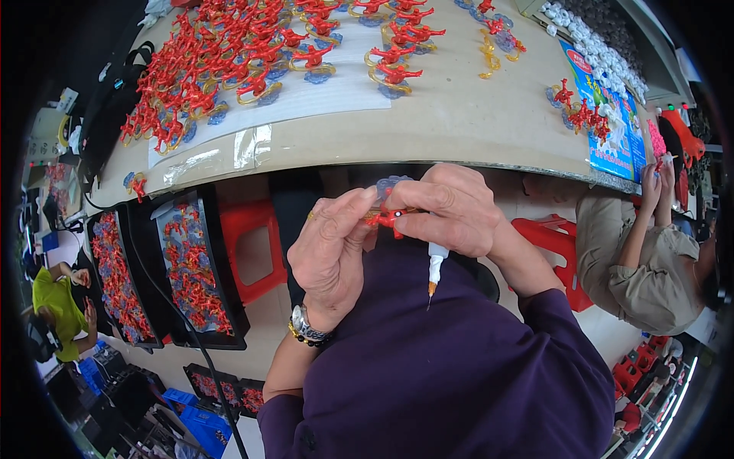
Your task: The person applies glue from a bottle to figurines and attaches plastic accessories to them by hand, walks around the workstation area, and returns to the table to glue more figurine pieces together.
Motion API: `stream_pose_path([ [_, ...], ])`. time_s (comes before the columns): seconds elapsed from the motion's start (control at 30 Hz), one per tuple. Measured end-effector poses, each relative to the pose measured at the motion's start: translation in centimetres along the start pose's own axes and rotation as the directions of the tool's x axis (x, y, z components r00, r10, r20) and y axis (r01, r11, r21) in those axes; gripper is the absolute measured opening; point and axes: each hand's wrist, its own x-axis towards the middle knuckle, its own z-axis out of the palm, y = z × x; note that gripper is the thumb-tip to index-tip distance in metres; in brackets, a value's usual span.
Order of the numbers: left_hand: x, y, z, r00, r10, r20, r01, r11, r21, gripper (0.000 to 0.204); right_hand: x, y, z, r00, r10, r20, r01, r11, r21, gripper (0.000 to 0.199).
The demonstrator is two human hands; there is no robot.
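My left hand point(329, 249) and my right hand point(451, 208) meet just off the table's near edge, fingers pinched round a small red plastic figurine point(388, 219). A translucent blue part point(388, 186) and a bit of yellow show with it, partly covered by my fingers. Below my right hand hangs a white needle-tipped bottle point(436, 264), held in that same hand, its amber-based thin needle pointing down. Many similar red figurines point(252, 50) with blue bases and yellow rings stand on the table beyond my hands.
Black trays point(200, 268) full of figurines stand left, beside a red stool point(252, 249). One figurine point(136, 184) lies near the table's left edge. A blue printed sheet point(623, 130) and white pieces point(600, 46) lie right. A co-worker point(642, 245) sits at right; a black cable runs at left.
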Motion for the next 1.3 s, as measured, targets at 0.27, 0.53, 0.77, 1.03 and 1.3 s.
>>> stream_pose_path([
  [0.27,0.9,0.2,-1.2,0.971,-0.201,0.132,0.208,0.977,-0.048,0.049,-1.3,-1.1,2.6,0.841,0.54,-0.008,-0.449,0.707,0.546,0.038],
  [0.53,0.0,0.2,-0.6,0.776,-0.497,0.389,0.631,0.594,-0.499,0.07,-1.2,-2.5,2.9,0.336,0.912,0.236,-0.58,0.003,0.814,0.053],
  [0.77,-0.8,0.3,0.1,0.8,-0.503,0.327,0.6,0.667,-0.442,0.055,-0.6,-3.6,3.2,0.221,0.948,0.23,-0.56,-0.07,0.826,0.049],
  [1.03,-1.7,1.3,-0.6,0.867,-0.437,0.24,0.498,0.743,-0.447,0.041,0.2,-5.4,3.3,0.22,0.951,0.216,-0.547,-0.063,0.835,0.042],
  [1.3,-2.4,2.1,-1.7,0.84,-0.465,0.28,0.536,0.626,-0.567,0.035,0.9,-6.6,2.9,0.234,0.949,0.209,-0.624,-0.018,0.781,0.042],
])
